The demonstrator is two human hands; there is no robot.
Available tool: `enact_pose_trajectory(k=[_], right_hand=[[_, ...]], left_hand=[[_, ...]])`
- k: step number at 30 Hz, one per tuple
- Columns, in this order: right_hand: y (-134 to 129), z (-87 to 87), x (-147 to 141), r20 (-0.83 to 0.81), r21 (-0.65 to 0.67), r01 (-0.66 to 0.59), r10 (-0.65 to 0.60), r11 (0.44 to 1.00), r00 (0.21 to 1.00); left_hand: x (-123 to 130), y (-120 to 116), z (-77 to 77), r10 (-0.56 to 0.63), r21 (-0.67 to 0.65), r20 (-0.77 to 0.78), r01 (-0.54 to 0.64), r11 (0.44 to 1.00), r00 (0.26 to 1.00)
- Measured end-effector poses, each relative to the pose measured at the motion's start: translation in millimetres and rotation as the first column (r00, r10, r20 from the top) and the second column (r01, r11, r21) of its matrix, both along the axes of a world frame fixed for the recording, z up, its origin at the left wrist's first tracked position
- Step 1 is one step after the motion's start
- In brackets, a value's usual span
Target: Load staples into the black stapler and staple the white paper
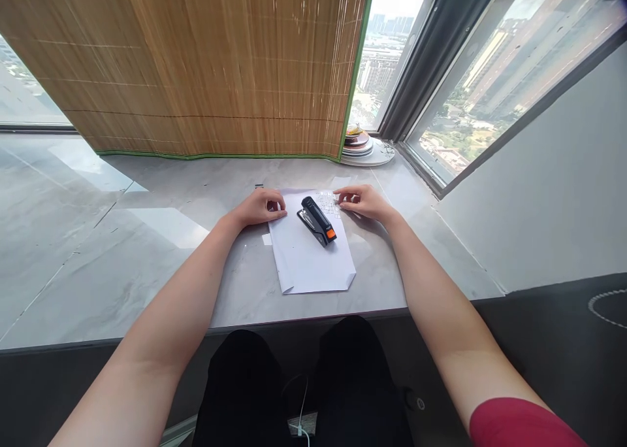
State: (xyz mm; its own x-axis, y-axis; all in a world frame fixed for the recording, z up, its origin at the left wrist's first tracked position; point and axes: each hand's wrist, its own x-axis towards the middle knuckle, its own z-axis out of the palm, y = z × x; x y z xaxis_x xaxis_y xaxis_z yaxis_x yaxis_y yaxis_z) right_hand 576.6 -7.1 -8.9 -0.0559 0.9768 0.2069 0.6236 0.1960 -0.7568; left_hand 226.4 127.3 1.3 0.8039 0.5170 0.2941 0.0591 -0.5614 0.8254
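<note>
A black stapler with an orange end piece lies slantwise on a stack of white paper. The sheets are flat on the counter, with their two near corners folded. My left hand rests at the upper left edge of the paper, fingers loosely curled and a small gap before the thumb. On the opposite side, my right hand has its fingers apart, with the tips by the paper's upper right edge. Near those tips is a patch with dark grid-like marks. Neither hand touches the stapler.
The grey marbled counter ends at a front edge above my knees. Stacked plates stand in the back right corner by the windows. A bamboo blind hangs behind the counter. A white cable shows below between my legs.
</note>
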Motion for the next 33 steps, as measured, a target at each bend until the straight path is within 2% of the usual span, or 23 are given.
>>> enact_pose_trajectory(k=[4, 11, 13, 15, 17, 18, 20, 22, 24, 27, 31, 33], right_hand=[[1, 3.0, -3, 0.058, 0.049, -0.038, 0.035, 0.998, 0.998], [3, 3.0, -3, 0.113, 0.092, -0.084, 0.074, 0.992, 0.991], [4, 2.1, -3, 0.116, 0.113, -0.059, 0.046, 0.992, 0.992], [5, 0.9, -2, 0.094, 0.165, 0.039, -0.055, 0.985, 0.994], [6, -0.3, 0, 0.067, 0.211, 0.149, -0.166, 0.966, 0.984], [6, -0.9, 0, 0.061, 0.215, 0.18, -0.197, 0.96, 0.979], [6, -1.5, -1, 0.062, 0.178, 0.175, -0.188, 0.968, 0.98], [6, -1.0, -4, 0.061, 0.118, 0.113, -0.12, 0.987, 0.991], [5, 0.5, -7, 0.066, 0.058, 0.029, -0.033, 0.998, 0.997], [5, 2.6, -8, 0.082, 0.0, -0.036, 0.035, 0.999, 0.996], [4, 1.8, -4, 0.064, 0.005, -0.016, 0.015, 1.0, 0.998], [4, 1.3, -2, 0.06, 0.024, -0.002, 0.001, 1.0, 0.998]], left_hand=[[2, 0, 0.1, 0.025, -0.019, 0.0, -0.025, 0.999, 1.0], [-1, 1, -3.0, 0.016, 0.215, -0.17, 0.022, 0.976, 0.985], [-1, 2, -4.2, 0.031, 0.249, -0.195, 0.019, 0.968, 0.98], [0, 6, -6.1, 0.121, 0.292, -0.181, -0.064, 0.954, 0.976], [0, 11, -8.6, 0.295, 0.356, -0.129, -0.234, 0.905, 0.947], [0, 13, -10.2, 0.399, 0.39, -0.105, -0.331, 0.859, 0.911], [-1, 19, -13.4, 0.582, 0.443, -0.104, -0.486, 0.753, 0.807], [-4, 23, -16.4, 0.701, 0.472, -0.163, -0.569, 0.673, 0.694], [-7, 25, -18.3, 0.758, 0.475, -0.216, -0.612, 0.633, 0.616], [-12, 26, -18.6, 0.803, 0.467, -0.236, -0.661, 0.587, 0.547], [-14, 25, -17.2, 0.868, 0.443, -0.218, -0.747, 0.495, 0.446], [-13, 23, -16.4, 0.88, 0.445, -0.179, -0.762, 0.471, 0.44]])
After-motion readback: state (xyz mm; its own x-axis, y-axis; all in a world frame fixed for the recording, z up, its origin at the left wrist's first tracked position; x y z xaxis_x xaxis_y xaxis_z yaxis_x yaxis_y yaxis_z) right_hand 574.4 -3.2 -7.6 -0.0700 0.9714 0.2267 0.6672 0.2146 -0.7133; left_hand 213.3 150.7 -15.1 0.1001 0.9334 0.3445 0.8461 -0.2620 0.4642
